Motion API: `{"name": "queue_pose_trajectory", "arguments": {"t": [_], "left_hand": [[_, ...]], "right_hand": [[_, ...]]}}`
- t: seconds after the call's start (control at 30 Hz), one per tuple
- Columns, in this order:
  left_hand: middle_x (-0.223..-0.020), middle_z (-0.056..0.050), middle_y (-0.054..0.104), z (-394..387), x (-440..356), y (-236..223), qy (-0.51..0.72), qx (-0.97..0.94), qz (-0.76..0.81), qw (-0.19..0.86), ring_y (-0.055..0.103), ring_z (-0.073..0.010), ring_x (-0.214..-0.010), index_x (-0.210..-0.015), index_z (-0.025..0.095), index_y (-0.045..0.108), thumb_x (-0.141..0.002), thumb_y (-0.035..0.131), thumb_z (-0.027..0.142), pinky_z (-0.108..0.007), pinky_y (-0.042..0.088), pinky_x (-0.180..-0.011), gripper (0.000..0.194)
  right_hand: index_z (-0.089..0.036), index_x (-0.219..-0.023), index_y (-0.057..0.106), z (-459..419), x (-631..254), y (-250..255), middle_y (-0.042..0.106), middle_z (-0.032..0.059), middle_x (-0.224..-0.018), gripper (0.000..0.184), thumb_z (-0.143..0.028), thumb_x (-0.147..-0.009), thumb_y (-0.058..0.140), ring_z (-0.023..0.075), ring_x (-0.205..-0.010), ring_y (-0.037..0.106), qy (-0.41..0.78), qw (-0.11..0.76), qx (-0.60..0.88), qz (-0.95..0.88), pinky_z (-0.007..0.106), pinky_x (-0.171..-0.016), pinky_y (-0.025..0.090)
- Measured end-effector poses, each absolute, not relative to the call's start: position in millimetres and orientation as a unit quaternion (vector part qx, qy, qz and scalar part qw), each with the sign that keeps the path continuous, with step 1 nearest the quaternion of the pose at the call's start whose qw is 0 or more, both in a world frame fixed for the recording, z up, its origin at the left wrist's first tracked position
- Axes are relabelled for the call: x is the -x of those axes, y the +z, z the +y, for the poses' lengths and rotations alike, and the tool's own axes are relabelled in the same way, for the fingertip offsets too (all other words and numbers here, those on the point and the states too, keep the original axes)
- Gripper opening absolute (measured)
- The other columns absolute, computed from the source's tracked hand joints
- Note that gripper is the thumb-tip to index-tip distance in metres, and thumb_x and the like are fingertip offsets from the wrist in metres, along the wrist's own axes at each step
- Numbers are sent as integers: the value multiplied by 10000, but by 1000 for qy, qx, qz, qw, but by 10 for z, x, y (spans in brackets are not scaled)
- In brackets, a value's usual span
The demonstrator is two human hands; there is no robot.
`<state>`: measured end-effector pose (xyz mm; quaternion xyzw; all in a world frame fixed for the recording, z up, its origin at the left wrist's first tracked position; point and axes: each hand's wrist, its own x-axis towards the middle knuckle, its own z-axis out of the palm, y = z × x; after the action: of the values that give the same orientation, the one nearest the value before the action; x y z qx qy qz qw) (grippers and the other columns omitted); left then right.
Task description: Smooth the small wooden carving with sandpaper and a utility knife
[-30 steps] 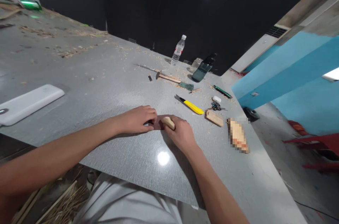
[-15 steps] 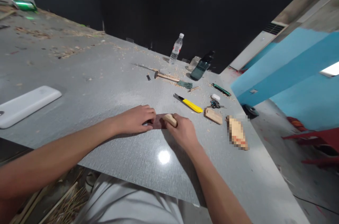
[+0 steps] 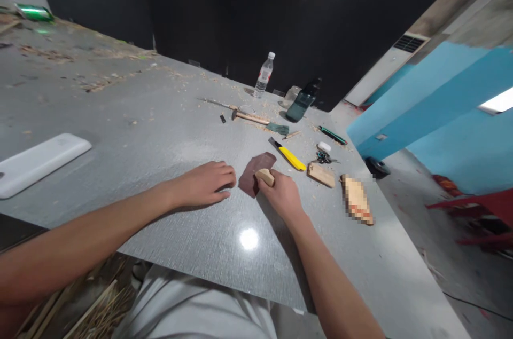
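Observation:
A dark reddish-brown sheet that looks like sandpaper [image 3: 249, 174] lies on the grey table [image 3: 192, 243] between my hands. My right hand [image 3: 282, 192] grips a small pale piece of wood [image 3: 265, 176] between thumb and fingers, over the sheet's right part. Just left of the sheet, my left hand [image 3: 214, 183] rests on the table. Its fingers are slightly bent and its thumb stands apart, with nothing held. A yellow utility knife [image 3: 292, 158] lies beyond my right hand, its tip close to the sheet's far corner.
At right lie a wooden block [image 3: 321, 174], a blurred-out leaf-shaped piece [image 3: 356, 199], scissors [image 3: 323, 157] and a green-black cutter [image 3: 332, 135]. Farther back are a hammer [image 3: 252, 117], water bottle [image 3: 264, 76] and dark bottle [image 3: 302, 101]. A white power bank-like slab [image 3: 48, 160] lies left.
My left hand has come off the sheet. The sheet has turned and shifted right and away, touching near the yellow knife, whose tip has swung. The wood piece has moved slightly right in my right hand.

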<state>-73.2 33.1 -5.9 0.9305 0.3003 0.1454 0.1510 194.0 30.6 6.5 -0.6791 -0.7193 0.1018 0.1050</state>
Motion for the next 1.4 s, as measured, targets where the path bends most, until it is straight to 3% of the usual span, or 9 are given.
{"name": "queue_pose_trajectory", "arguments": {"t": [0.17,0.5,0.7,0.8,1.0,1.2,1.4], "left_hand": [[-1226,-79,687,320,710,-38,164,-926,301,161,629,-272,-1157,-1190,224,657,-1042,622,294,-419,456,-1018,168],[-1194,-74,715,352,714,-42,184,-915,309,184,634,-266,-1149,-1132,226,709,-1026,641,299,-420,455,-1012,146],[-1150,-76,720,401,736,-74,181,-915,321,164,623,-262,-1100,-1108,207,709,-1042,627,340,-417,454,-980,170],[-1143,-80,718,402,737,-80,186,-915,319,162,622,-262,-1095,-1093,206,707,-1049,625,370,-416,454,-975,188],[-1126,-75,702,350,729,-47,162,-916,336,144,627,-261,-1090,-1098,209,699,-1073,582,364,-410,452,-959,196],[-1120,-73,689,271,700,2,137,-913,363,128,649,-289,-1082,-1152,208,719,-939,739,396,-430,461,-932,285],[-1150,-96,663,261,699,8,136,-897,405,118,633,-304,-1072,-1127,196,709,-915,759,496,-434,471,-912,370]], "right_hand": [[-218,-954,743,70,-1648,71,810,87,-904,205,-396,-980,646,195,-737,662,128,88,622,-767,305,-635,268],[-202,-910,748,-35,-1657,151,795,75,-855,227,-393,-994,657,192,-733,659,155,68,573,-802,307,-647,269],[-260,-1055,799,-127,-1633,240,816,40,-1092,173,-263,-953,660,193,-928,702,209,102,479,-847,282,-756,372],[-292,-1069,801,-156,-1625,257,819,4,-1095,203,-227,-939,659,175,-921,702,232,114,443,-859,273,-772,373],[-264,-1009,787,-124,-1640,207,818,20,-937,150,-335,-982,658,172,-785,682,188,91,514,-832,282,-677,308],[-223,-931,755,-49,-1675,159,783,58,-845,167,-352,-984,664,180,-712,635,155,85,573,-800,299,-637,257],[-218,-911,746,-6,-1700,144,782,66,-850,174,-350,-982,657,187,-719,627,141,88,605,-778,300,-634,252]]}}
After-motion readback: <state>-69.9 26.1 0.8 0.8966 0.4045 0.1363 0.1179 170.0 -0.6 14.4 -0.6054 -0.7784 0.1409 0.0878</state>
